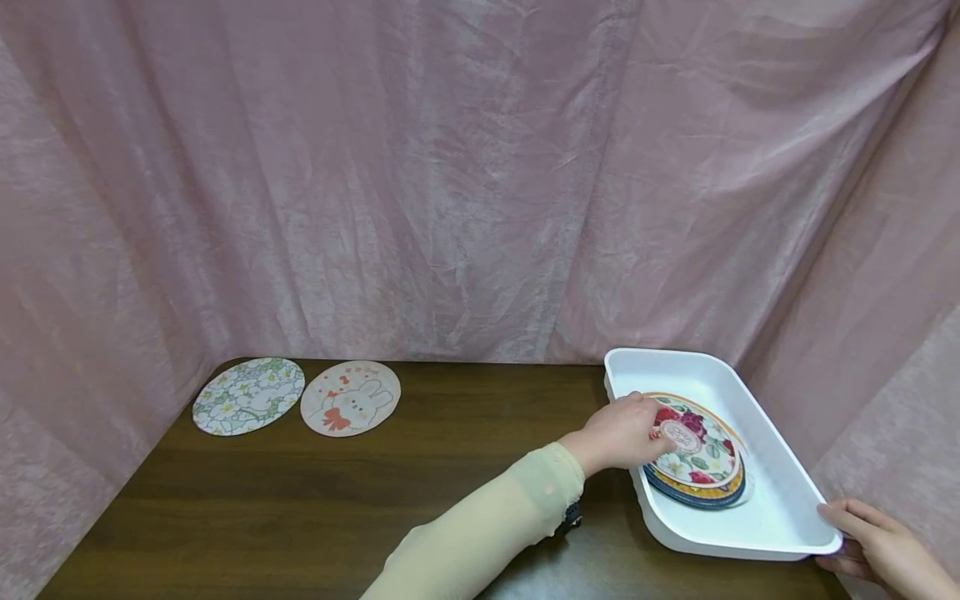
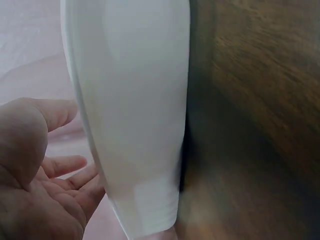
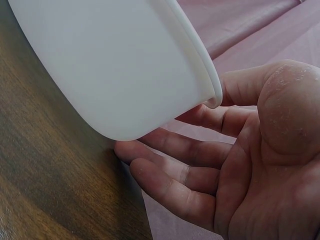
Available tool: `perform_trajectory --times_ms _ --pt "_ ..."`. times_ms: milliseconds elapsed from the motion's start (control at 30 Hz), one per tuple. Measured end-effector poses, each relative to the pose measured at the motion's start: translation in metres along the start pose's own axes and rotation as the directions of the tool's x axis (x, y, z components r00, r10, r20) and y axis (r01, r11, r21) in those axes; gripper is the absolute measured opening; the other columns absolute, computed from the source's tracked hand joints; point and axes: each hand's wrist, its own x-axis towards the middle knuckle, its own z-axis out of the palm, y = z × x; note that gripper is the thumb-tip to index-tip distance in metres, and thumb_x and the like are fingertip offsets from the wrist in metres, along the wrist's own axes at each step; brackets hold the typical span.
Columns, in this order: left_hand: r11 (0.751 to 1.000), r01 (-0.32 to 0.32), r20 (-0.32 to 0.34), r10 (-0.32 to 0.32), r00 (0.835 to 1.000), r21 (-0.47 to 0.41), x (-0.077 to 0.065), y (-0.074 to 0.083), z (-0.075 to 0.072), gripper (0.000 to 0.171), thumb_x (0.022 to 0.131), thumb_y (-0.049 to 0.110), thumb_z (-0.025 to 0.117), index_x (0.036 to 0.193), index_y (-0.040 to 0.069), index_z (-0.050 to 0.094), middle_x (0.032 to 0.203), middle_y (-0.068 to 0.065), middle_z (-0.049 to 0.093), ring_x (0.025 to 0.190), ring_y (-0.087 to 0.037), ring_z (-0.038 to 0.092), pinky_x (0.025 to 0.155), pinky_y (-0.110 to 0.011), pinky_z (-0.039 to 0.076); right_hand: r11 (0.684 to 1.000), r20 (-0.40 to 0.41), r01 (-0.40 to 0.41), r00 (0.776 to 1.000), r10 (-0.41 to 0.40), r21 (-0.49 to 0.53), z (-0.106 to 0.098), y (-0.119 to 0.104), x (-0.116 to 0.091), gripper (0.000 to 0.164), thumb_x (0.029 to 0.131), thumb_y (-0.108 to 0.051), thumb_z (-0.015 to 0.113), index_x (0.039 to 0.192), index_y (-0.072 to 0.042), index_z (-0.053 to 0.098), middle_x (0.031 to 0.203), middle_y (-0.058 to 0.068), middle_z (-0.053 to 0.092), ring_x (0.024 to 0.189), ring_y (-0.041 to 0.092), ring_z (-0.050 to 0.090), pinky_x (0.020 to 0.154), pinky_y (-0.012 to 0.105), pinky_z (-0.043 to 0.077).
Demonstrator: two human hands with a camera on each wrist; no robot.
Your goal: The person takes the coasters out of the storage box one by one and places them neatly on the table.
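Observation:
A white rectangular tray stands at the right end of the table. Inside it lies a stack of round patterned mats; on top is a rose-print mat, above a yellow one and a dark blue one. My left hand reaches over the tray's left rim, its fingers over the rose-print mat. In the left wrist view thumb and forefinger are apart, and the rim hides some fingertips. My right hand grips the tray's near right corner, thumb at the rim, other fingers underneath.
Two round mats lie at the table's far left: one with white flowers on green, one with a rabbit and red bow. Pink curtains hang behind the brown wooden table and along both sides.

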Motion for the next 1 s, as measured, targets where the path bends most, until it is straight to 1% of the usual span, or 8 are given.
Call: perform_trajectory --times_ms 100,167,367,500,567,733,867,1000 --pt "0.998 -0.001 0.020 -0.001 1.000 0.066 0.005 0.002 0.003 0.047 0.104 0.056 0.075 0.130 0.017 0.072 0.112 0.010 0.067 0.101 -0.003 0.057 0.086 -0.020 0.051 1.000 -0.002 0.017 1.000 -0.017 0.016 -0.001 0.001 0.000 0.039 0.124 -0.023 0.037 0.108 -0.001 0.065 0.103 0.004 0.067 0.088 0.014 0.075 0.083 0.034 0.067" --pt "0.995 0.007 0.034 -0.010 0.999 0.097 0.008 0.004 0.005 0.044 0.104 0.057 0.074 0.126 0.018 0.073 0.111 0.009 0.066 0.101 -0.005 0.056 0.084 -0.023 0.052 0.999 -0.002 0.027 1.000 -0.027 0.025 -0.002 0.001 0.000 0.038 0.123 -0.023 0.037 0.108 -0.002 0.065 0.102 0.004 0.067 0.087 0.014 0.076 0.083 0.034 0.067" --pt "0.979 0.046 0.059 -0.059 0.997 0.197 0.015 0.012 0.015 0.049 0.106 0.063 0.068 0.134 0.023 0.075 0.126 0.009 0.067 0.110 -0.008 0.059 0.091 -0.030 0.057 0.999 0.013 0.030 0.999 -0.030 0.042 -0.004 0.001 -0.001 0.037 0.123 -0.023 0.039 0.105 -0.006 0.067 0.101 0.003 0.067 0.087 0.013 0.076 0.082 0.034 0.067" --pt "0.960 0.057 0.046 -0.072 0.996 0.275 0.021 0.013 0.021 0.048 0.108 0.064 0.063 0.133 0.025 0.076 0.124 0.008 0.069 0.109 -0.010 0.060 0.091 -0.030 0.057 0.998 0.016 0.028 0.999 -0.029 0.060 -0.006 0.003 -0.002 0.036 0.123 -0.023 0.039 0.105 -0.008 0.067 0.102 0.003 0.067 0.090 0.013 0.076 0.083 0.036 0.067" --pt "0.947 0.079 0.046 -0.098 0.994 0.311 0.024 0.014 0.023 0.049 0.109 0.064 0.060 0.134 0.025 0.076 0.123 0.008 0.068 0.109 -0.010 0.059 0.091 -0.030 0.057 0.998 0.010 0.015 1.000 -0.016 0.066 -0.006 0.003 -0.002 0.035 0.123 -0.024 0.040 0.106 -0.008 0.067 0.103 0.003 0.066 0.091 0.013 0.076 0.084 0.037 0.067" --pt "0.914 0.104 0.078 -0.145 0.986 0.392 0.027 0.017 0.026 0.054 0.111 0.066 0.052 0.138 0.024 0.074 0.124 0.007 0.065 0.111 -0.010 0.055 0.091 -0.028 0.054 0.997 0.003 0.015 1.000 -0.016 0.072 -0.005 0.004 -0.004 0.035 0.123 -0.026 0.041 0.108 -0.010 0.068 0.105 0.002 0.065 0.091 0.013 0.076 0.085 0.036 0.067" --pt "0.900 0.089 0.103 -0.146 0.984 0.426 0.030 0.018 0.027 0.047 0.111 0.061 0.052 0.126 0.026 0.081 0.121 0.006 0.067 0.107 -0.011 0.056 0.088 -0.029 0.054 0.994 0.002 0.070 0.998 -0.070 0.084 -0.003 0.007 -0.005 0.034 0.123 -0.023 0.043 0.106 -0.010 0.069 0.104 0.002 0.066 0.090 0.012 0.075 0.083 0.036 0.067" --pt "0.890 0.104 0.125 -0.177 0.976 0.444 0.031 0.020 0.026 0.045 0.109 0.061 0.054 0.119 0.028 0.083 0.119 0.005 0.067 0.106 -0.012 0.055 0.086 -0.029 0.052 0.989 0.009 0.115 0.993 -0.116 0.092 -0.001 0.011 -0.007 0.033 0.122 -0.020 0.044 0.105 -0.010 0.070 0.102 0.002 0.067 0.090 0.012 0.075 0.081 0.036 0.067"
